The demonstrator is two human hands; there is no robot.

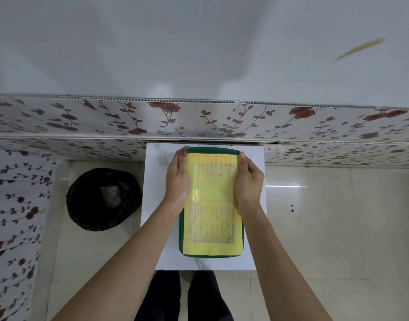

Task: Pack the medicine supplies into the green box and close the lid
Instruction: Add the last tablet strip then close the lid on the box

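The green box (181, 230) stands lengthwise on a small white table (159, 228), with its lid down. A yellow label with orange writing (212, 216) covers the lid's top. My left hand (178, 179) lies flat along the lid's left side, fingers reaching the far left corner. My right hand (247, 179) presses the lid's right side the same way. Both hands sit on the far half of the box. No medicine supplies are in view; the box's inside is hidden.
A black-lined waste bin (101, 198) stands on the floor left of the table. Behind the table runs a wall with flower-patterned panels (198, 119). Pale floor tiles (337, 228) lie to the right. My legs (182, 297) are below the table's near edge.
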